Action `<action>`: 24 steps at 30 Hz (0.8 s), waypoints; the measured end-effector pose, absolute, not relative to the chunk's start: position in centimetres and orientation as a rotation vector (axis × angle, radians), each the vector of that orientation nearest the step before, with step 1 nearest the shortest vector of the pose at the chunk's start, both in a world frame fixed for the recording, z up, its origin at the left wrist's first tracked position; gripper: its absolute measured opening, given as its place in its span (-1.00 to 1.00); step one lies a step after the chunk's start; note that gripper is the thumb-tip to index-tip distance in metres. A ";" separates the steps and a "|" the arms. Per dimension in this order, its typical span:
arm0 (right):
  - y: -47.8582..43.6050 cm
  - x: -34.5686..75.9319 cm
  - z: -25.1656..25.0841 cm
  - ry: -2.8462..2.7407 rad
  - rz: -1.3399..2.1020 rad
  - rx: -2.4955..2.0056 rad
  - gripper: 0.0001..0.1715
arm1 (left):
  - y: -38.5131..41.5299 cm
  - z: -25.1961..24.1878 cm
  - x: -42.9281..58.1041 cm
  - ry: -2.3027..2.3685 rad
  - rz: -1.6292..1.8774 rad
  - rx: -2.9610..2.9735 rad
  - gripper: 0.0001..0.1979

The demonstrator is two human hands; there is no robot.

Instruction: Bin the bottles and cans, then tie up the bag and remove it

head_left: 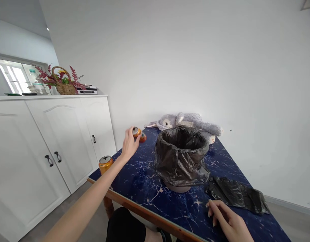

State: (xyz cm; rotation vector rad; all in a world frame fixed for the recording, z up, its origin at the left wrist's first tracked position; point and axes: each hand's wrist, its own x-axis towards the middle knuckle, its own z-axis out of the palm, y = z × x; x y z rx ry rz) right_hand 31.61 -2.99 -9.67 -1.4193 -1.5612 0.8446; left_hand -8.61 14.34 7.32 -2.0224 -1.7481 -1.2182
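Observation:
My left hand (130,143) reaches over the far left of the table with its fingers closed around an orange drink can (136,131), whose lid is tilted toward me. An orange-red part shows just beyond; I cannot tell whether it belongs to the same can. A second orange can (106,164) stands upright at the table's left edge, beside my left forearm. In the middle, a bin lined with a black plastic bag (181,161) has its mouth facing up. My right hand (228,218) is low on the right, fingers loosely bent and apart, holding nothing. Close to it lies a flat black plastic bag (238,195).
The blue marble-patterned table (142,185) has a wooden edge. A grey plush rabbit (192,122) lies behind the bin against the white wall. White cabinets (61,134) stand to the left, with a flower basket (65,88) on top.

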 end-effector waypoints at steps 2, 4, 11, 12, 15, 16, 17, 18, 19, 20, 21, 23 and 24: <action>-3.0 31.6 -9.7 -1.554 0.840 -1.427 -0.25 | 13.1 10.6 -6.2 -1.441 -1.600 -1.987 -0.34; -3.1 31.6 -9.7 -1.544 0.845 -1.437 -0.26 | 11.6 13.5 -3.3 -1.240 -1.767 -2.132 -0.31; -3.0 31.7 -10.0 -1.532 0.906 -1.434 -0.29 | 8.9 15.3 2.8 -1.115 -1.311 -2.584 -0.38; -2.9 31.7 -10.0 -1.534 0.899 -1.424 -0.30 | 8.8 15.1 2.5 -1.148 -1.257 -2.586 -0.40; -2.8 31.6 -10.1 -1.535 0.890 -1.401 -0.33 | 8.5 14.9 -0.4 -1.228 -1.202 -2.469 -0.52; -2.8 31.6 -10.2 -1.533 0.889 -1.398 -0.33 | 8.3 14.9 -2.0 -1.259 -1.178 -2.403 -0.56; -2.8 31.6 -10.2 -1.531 0.888 -1.395 -0.33 | 8.2 14.7 -3.9 -1.308 -1.128 -2.334 -0.59; -2.8 31.6 -10.2 -1.530 0.890 -1.393 -0.33 | 8.1 14.4 -5.9 -1.381 -1.048 -2.272 -0.59; -2.8 31.6 -10.2 -1.530 0.894 -1.392 -0.33 | 8.0 13.9 -8.2 -1.461 -0.938 -2.222 -0.58; -2.8 31.6 -10.3 -1.531 0.900 -1.390 -0.33 | 7.9 13.2 -10.6 -1.547 -0.814 -2.176 -0.55; -2.8 31.6 -10.3 -1.530 0.905 -1.389 -0.33 | 7.8 12.2 -12.9 -1.658 -0.671 -2.132 -0.51; -2.7 31.6 -10.4 -1.528 0.908 -1.389 -0.33 | 7.5 10.0 -17.3 -1.930 -0.428 -2.013 -0.37; -2.7 31.6 -10.4 -1.526 0.906 -1.390 -0.33 | 7.2 8.8 -19.1 -2.061 -0.340 -1.987 -0.32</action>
